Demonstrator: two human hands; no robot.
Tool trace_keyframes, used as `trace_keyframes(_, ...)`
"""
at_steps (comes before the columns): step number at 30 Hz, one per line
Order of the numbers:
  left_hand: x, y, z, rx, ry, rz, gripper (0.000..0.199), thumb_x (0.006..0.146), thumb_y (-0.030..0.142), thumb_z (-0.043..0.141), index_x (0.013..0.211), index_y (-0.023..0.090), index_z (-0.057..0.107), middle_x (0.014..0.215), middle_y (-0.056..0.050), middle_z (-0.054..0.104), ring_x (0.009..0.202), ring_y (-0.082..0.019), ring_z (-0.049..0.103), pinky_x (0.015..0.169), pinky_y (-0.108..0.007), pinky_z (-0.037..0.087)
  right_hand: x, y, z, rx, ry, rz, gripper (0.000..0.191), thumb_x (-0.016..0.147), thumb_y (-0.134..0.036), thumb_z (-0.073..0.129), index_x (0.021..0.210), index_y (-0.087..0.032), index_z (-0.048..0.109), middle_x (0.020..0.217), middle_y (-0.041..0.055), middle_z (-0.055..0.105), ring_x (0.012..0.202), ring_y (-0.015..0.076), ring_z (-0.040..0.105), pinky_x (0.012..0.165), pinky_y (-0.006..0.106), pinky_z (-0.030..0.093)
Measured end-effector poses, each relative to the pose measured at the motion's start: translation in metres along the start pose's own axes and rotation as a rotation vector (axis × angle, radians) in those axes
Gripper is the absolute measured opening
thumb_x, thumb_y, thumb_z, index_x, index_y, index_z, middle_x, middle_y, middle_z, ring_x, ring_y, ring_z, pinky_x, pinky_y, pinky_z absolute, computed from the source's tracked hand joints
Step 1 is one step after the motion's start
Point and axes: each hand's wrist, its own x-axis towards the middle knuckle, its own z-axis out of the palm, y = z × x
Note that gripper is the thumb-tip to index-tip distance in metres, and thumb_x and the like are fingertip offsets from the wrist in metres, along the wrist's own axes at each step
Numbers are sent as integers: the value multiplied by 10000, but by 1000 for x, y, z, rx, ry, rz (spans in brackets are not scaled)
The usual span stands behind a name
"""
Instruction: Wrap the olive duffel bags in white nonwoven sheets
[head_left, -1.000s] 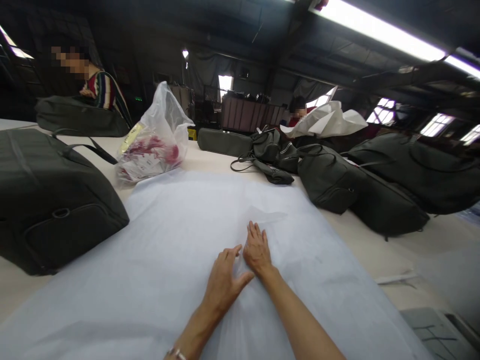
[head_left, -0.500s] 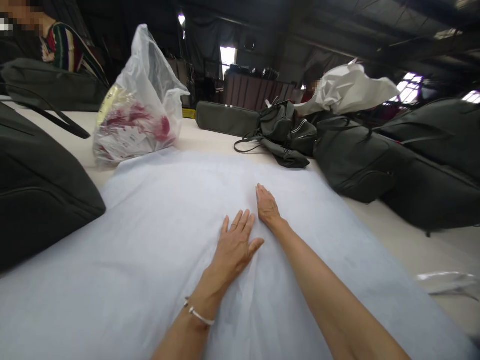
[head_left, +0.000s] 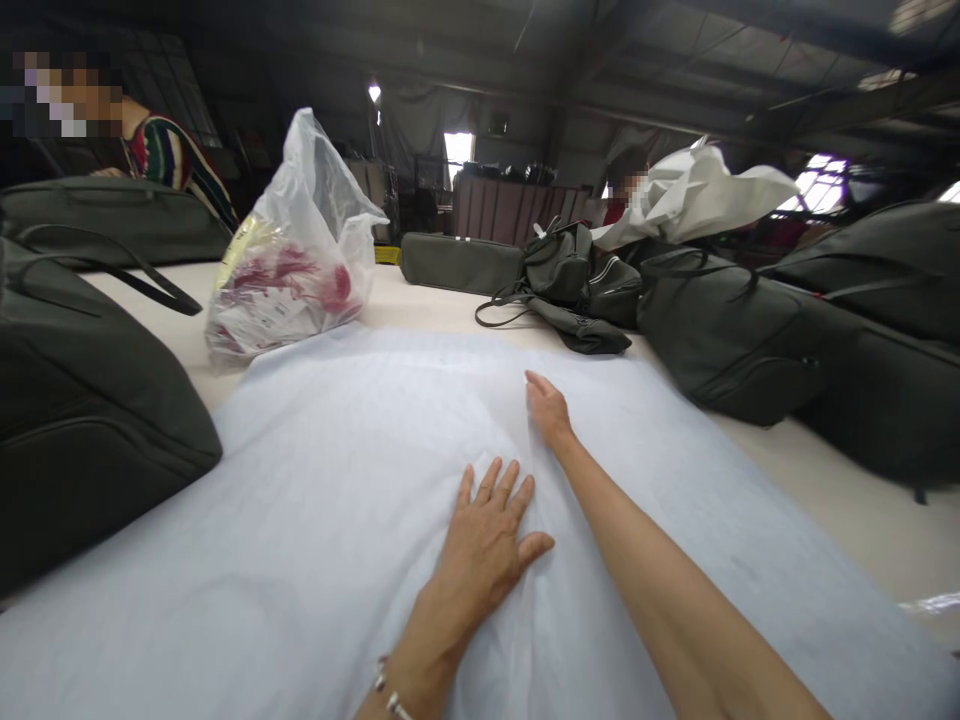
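A large, thin, pale bluish-white sheet (head_left: 315, 520) lies over the table in front of me, with creases between my arms. My left hand (head_left: 487, 535) rests flat on it, fingers spread and thumb out to the right; a bracelet (head_left: 391, 690) is on that wrist. Farther away and slightly right, my right hand (head_left: 549, 410) has its fingers drawn together at a fold of the sheet, pinching it. The fingertips of that hand are partly hidden by the hand itself.
Dark green bags stand at left (head_left: 90, 400) and right (head_left: 735, 330). A clear plastic bag (head_left: 292, 280) with red items sits at the far left edge of the sheet. More dark bags (head_left: 559, 265) lie behind. A person in a striped sleeve (head_left: 169, 150) is at far left.
My left hand has slid a little nearer and to the right, still flat. The fingers of my right hand have curled from extended to a pinch on the sheet. The view has tilted up slightly.
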Motion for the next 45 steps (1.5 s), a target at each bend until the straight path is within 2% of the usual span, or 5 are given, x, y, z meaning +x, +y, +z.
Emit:
trace_keyframes(4,1,0,-1,-17,-4,2,643,944,616,396,1491,281,348,1560,-73,367,1459,-326,261,1172,-634,193,-2,-14,-19,67,156,-67,576,1005,-389,152,1469,-147,393,1492,120,455,1385,219,389,1148,442,285)
trace_keyframes(17,3,2,-4,-80,-100,-62,654,903,647,450,1454,297,416,1544,-76,391,1449,-344,280,1154,-663,181,-33,-24,-10,-397,-559,-160,566,1002,-521,314,1508,-266,328,1603,35,264,1491,275,156,1189,532,89)
trace_keyframes(27,2,3,-7,-23,-136,-62,653,920,646,411,1476,306,373,1570,-42,334,1467,-313,243,1172,-646,176,-11,-34,-32,-232,-249,121,530,988,-473,383,1429,-192,471,1549,110,372,1477,291,209,1189,558,111)
trace_keyframes(39,7,5,-6,145,-110,-41,552,925,416,530,1447,265,434,1540,-53,375,1437,-320,314,1154,-623,217,-230,41,-391,-381,456,657,484,671,-654,609,890,-237,723,990,80,754,1002,352,666,929,454,491)
trace_keyframes(45,8,3,-1,199,-87,-8,557,926,432,514,1446,250,435,1542,-66,377,1434,-324,318,1148,-618,194,-349,112,-480,-628,186,761,841,477,-650,714,1169,-179,633,1258,167,653,1206,413,567,968,478,490)
